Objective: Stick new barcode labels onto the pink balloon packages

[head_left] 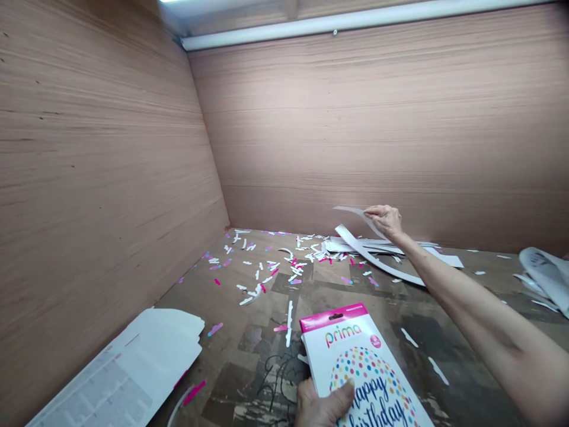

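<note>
Pinkish wood-veneer walls (98,178) close in on the left and behind, with a white tube (355,26) running along the top of the back wall. Below them spreads a scarred brown worktop (471,314), worn pale in patches. A folded white carton (133,367) with printed text lies at the front left, and a crumpled white sheet (544,279) sits at the right edge. Long white strips (368,246) lie in a loose heap toward the back, and white and pink scraps (275,267) are scattered across the middle, with a few black threads (273,373) nearer the front.

The right arm reaches far across the worktop. Its right hand (386,220) is nearly closed, with the fingers pinched narrowly on the end of a thin white strip (351,210), which lifts clear of the heap. A wider curved white band (377,261) arcs just below that hand; whether they touch, I cannot tell. At the bottom of the view, the left hand (324,406) grips the lower edge of a flat "prima" pack (360,356), printed "Happy Birthday" under a circle of coloured dots, with the thumb lying across its front.
</note>
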Motion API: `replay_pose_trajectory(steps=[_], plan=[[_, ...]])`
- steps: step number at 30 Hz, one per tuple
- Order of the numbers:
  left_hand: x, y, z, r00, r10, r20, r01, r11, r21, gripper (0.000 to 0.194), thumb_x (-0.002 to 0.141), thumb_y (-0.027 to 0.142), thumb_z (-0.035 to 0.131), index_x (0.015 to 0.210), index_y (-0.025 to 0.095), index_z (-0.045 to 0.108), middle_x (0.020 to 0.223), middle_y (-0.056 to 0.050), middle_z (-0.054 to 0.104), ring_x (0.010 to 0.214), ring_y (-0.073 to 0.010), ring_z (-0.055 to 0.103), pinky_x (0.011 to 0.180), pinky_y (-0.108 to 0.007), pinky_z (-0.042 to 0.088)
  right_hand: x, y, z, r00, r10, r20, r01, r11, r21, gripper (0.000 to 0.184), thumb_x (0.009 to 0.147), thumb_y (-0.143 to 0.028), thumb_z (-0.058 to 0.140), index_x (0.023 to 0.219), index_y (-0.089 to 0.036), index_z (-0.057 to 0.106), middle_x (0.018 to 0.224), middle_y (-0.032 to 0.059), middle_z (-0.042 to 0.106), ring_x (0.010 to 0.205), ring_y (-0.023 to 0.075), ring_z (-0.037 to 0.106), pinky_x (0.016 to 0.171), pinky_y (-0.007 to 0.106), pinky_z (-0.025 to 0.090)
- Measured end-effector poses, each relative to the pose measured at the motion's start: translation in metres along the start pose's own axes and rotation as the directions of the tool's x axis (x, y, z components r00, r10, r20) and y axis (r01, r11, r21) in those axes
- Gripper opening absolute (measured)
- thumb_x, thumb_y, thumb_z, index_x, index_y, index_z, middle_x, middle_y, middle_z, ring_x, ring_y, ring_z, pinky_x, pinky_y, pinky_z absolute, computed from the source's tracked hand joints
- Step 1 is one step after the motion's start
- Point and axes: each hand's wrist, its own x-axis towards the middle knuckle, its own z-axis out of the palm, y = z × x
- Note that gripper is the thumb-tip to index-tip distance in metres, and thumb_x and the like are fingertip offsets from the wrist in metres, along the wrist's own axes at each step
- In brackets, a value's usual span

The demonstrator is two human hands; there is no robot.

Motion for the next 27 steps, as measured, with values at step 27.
replay_pose_trajectory(steps=[27], plan=[[-0.026, 0.016, 0.031, 0.997, 0.058, -0.058, -0.064, 0.992, -0.110, 0.025, 0.061, 0.002, 0.066, 0.086, 0.004, 0.064, 0.084, -0.017, 0.070, 0.080, -0.0321, 0.066, 0.084, -0.049, 0.047, -0.202, -0.065, -0.167, 0.415, -0.218, 0.884, -0.305, 0.882, 0.360, 0.025, 0.069, -0.036, 0.056, 0.077, -0.014, 0.065, 0.067, 0.0002, 0.057, 0.064, 0.0143, 0.047, 0.059, 0.023, 0.035]])
